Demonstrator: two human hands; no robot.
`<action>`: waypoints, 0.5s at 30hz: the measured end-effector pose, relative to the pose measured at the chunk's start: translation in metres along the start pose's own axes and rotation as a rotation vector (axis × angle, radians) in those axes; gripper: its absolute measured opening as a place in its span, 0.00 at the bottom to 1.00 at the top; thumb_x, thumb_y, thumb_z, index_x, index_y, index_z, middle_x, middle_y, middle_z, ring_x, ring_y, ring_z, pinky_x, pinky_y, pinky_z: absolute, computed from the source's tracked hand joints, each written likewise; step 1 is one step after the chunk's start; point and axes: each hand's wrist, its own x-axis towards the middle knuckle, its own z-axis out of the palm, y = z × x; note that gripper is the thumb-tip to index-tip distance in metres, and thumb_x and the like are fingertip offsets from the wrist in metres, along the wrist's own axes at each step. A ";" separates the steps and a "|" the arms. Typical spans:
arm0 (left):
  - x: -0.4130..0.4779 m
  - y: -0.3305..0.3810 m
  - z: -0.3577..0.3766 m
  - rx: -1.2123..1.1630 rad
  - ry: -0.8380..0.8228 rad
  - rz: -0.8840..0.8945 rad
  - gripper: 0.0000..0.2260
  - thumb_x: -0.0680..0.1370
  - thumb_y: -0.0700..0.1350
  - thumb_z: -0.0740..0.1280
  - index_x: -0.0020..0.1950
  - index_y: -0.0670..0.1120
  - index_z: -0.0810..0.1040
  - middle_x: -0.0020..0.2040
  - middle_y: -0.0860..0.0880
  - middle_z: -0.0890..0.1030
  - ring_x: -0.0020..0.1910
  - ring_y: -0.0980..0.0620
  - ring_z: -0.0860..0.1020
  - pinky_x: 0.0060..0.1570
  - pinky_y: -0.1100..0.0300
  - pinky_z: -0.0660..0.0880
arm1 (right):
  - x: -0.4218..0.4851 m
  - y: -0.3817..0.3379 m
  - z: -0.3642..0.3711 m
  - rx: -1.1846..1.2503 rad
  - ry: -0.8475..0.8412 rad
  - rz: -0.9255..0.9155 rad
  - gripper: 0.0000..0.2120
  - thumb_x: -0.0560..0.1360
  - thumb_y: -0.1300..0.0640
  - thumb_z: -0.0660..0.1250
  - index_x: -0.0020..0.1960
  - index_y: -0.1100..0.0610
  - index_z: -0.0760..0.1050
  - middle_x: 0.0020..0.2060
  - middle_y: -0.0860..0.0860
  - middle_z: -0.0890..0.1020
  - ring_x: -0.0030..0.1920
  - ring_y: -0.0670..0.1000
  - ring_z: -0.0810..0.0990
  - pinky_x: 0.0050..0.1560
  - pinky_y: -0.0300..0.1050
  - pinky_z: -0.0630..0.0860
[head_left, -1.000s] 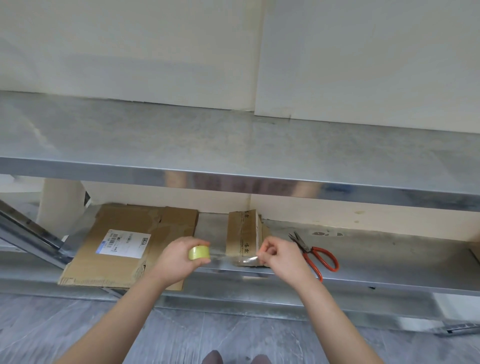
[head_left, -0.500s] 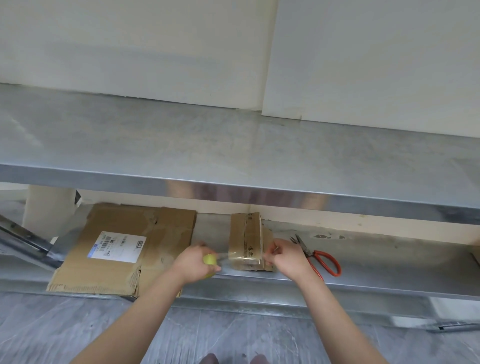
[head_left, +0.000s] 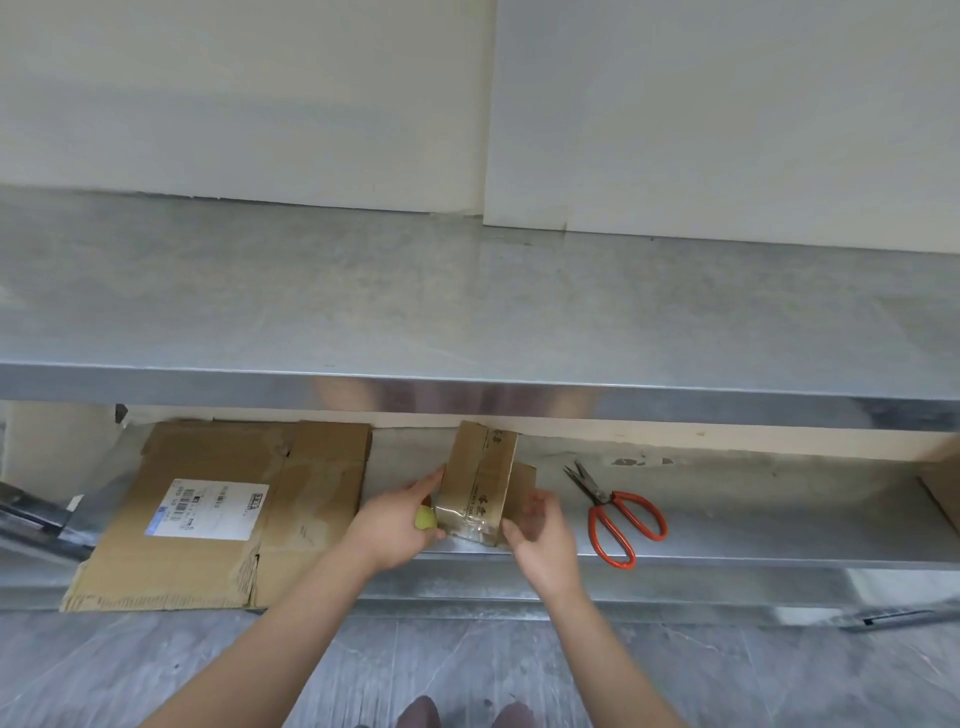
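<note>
Tape roll now against box | left grip holds it | right grip loose

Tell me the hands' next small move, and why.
Likely reach the right hand to the scissors: the left hand holds the tape roll against the small box, clear tape covers its near end, and the scissors lie beside it on the shelf.

Pale wall panels, steel upper shelf, steel lower shelf — grey marbled floor beneath.
</note>
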 end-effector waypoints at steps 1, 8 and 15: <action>0.000 0.001 -0.001 0.004 0.001 0.003 0.39 0.74 0.55 0.69 0.77 0.63 0.49 0.72 0.53 0.70 0.62 0.49 0.75 0.57 0.58 0.74 | -0.003 0.003 0.001 -0.017 0.054 -0.030 0.22 0.73 0.59 0.72 0.63 0.53 0.69 0.54 0.47 0.78 0.57 0.51 0.79 0.59 0.47 0.76; 0.000 0.001 -0.008 0.077 -0.013 0.030 0.39 0.74 0.56 0.70 0.77 0.64 0.50 0.69 0.51 0.72 0.62 0.49 0.75 0.57 0.56 0.74 | -0.010 -0.001 -0.006 -0.092 -0.105 -0.418 0.30 0.76 0.52 0.69 0.74 0.42 0.62 0.72 0.38 0.61 0.72 0.36 0.59 0.68 0.28 0.57; -0.001 -0.006 -0.012 0.098 -0.026 0.044 0.38 0.73 0.56 0.70 0.76 0.65 0.51 0.69 0.52 0.72 0.61 0.50 0.74 0.54 0.60 0.73 | 0.000 0.008 -0.011 0.000 -0.288 -0.274 0.34 0.74 0.54 0.68 0.74 0.36 0.59 0.75 0.37 0.57 0.75 0.38 0.56 0.69 0.33 0.55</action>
